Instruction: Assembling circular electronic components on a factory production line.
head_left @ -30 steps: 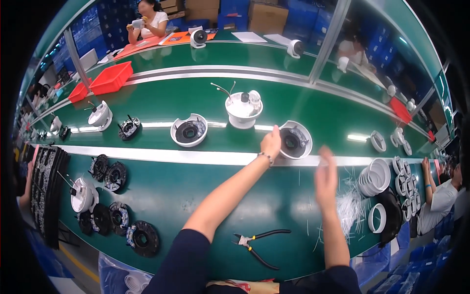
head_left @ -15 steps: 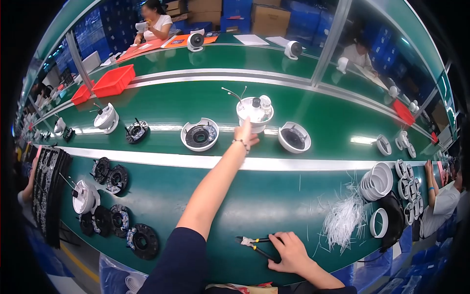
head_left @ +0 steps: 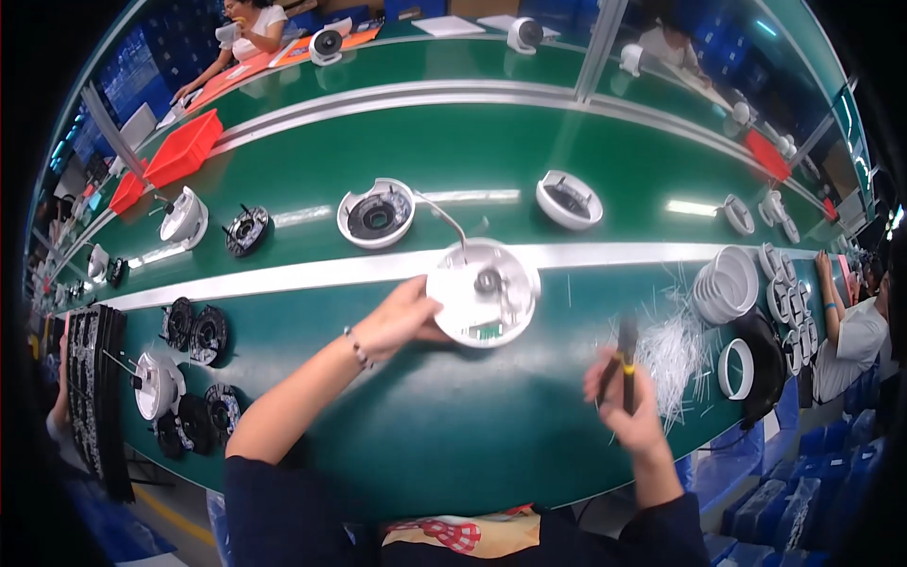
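Observation:
My left hand (head_left: 404,319) grips the left rim of a white round camera housing (head_left: 501,317), raised over the near bench. Its open side shows a clear lens part and a bit of green circuit board, and a cable (head_left: 444,219) sticks up from its far edge. To the right, my right hand (head_left: 627,402) is closed around a pair of cutting pliers (head_left: 627,364) with black and yellow handles. Their jaws point away from me and are blurred. Beside the pliers lies a heap of cut clear-white plastic strips (head_left: 673,364).
Housings with black ring parts (head_left: 376,215) sit along the far green belt. Black ring boards (head_left: 209,335) and another white housing (head_left: 157,386) are at left. Stacked white rings (head_left: 727,283) and a black bag (head_left: 763,364) stand at right. Co-workers (head_left: 255,26) sit beyond the belt and at right.
My left hand has brought the white housing from the far belt toward me over the near bench. My right hand has lifted the pliers off the bench and moved right and away.

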`<state>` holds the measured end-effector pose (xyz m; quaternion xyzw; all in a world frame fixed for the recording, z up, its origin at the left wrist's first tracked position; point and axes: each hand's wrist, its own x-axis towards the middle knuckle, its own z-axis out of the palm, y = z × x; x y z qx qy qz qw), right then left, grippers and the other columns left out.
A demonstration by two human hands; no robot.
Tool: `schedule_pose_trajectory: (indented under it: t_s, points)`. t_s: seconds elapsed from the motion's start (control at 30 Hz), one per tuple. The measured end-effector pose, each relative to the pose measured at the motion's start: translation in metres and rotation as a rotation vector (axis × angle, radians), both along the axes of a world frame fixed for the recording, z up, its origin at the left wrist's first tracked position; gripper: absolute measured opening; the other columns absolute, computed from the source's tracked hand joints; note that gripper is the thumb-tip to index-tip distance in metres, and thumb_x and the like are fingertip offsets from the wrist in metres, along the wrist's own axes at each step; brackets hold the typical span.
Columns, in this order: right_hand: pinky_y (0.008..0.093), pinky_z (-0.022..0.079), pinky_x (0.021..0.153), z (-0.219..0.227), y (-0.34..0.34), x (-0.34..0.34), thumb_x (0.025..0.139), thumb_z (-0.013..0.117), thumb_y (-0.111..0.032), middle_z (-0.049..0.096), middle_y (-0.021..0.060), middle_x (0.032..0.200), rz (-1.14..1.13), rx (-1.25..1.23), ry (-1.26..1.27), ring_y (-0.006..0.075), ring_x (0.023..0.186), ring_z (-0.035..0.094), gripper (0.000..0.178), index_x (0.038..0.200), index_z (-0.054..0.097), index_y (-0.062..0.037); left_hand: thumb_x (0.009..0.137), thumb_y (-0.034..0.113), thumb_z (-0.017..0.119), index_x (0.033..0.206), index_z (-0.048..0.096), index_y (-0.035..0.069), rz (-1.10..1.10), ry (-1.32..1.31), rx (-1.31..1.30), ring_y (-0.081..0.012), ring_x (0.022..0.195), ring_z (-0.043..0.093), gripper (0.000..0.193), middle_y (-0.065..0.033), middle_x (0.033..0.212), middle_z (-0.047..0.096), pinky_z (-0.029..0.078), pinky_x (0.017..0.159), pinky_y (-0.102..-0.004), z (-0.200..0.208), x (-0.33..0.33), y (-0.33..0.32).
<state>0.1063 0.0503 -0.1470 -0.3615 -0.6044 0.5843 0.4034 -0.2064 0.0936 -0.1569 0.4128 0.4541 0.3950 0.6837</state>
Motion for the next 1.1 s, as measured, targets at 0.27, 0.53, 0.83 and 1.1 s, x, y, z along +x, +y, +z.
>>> schedule_pose_trajectory:
  t_s: [0.27,0.53,0.83,1.1]
  points:
    - [0.0336,0.037,0.071,0.101,0.054,-0.064,0.052,0.059,-0.003,0.052,0.0089,0.087,0.125,1.1,-1.076,0.0249,0.08,0.048,0.059,0.11,0.053,-0.0061,0.072,0.011,0.062,0.095,0.053,0.004,0.199,0.927,0.872,-0.0271,0.086,0.056,0.025,-0.0125,0.104,0.052,0.049,0.061,-0.0315,0.012,-0.006,-0.055]
    - [0.0316,0.034,0.066,0.096,0.045,-0.095,0.054,0.06,-0.005,0.047,0.007,0.081,0.226,1.228,-1.392,0.0217,0.077,0.045,0.052,0.106,0.055,-0.0044,0.071,0.007,0.062,0.075,0.056,0.001,0.241,0.96,0.935,-0.0247,0.071,0.059,0.009,-0.0108,0.093,0.06,0.048,0.059,-0.0295,0.018,-0.004,-0.054]
    - [0.0312,0.034,0.065,0.084,0.034,-0.111,0.057,0.06,-0.006,0.047,0.0074,0.079,0.243,1.245,-1.507,0.0214,0.076,0.046,0.051,0.107,0.054,-0.0041,0.072,0.005,0.06,0.073,0.054,0.001,0.199,0.937,0.936,-0.024,0.068,0.06,0.007,-0.0108,0.09,0.061,0.048,0.058,-0.0294,0.022,-0.009,-0.06]
    - [0.033,0.04,0.056,0.108,0.037,-0.073,0.055,0.062,-0.008,0.051,0.009,0.071,0.22,1.124,-1.312,0.0238,0.062,0.051,0.051,0.106,0.055,-0.004,0.069,0.003,0.06,0.071,0.056,0.002,0.332,0.888,1.083,-0.0214,0.061,0.061,0.004,-0.009,0.08,0.062,0.048,0.053,-0.0285,0.031,-0.024,-0.053]
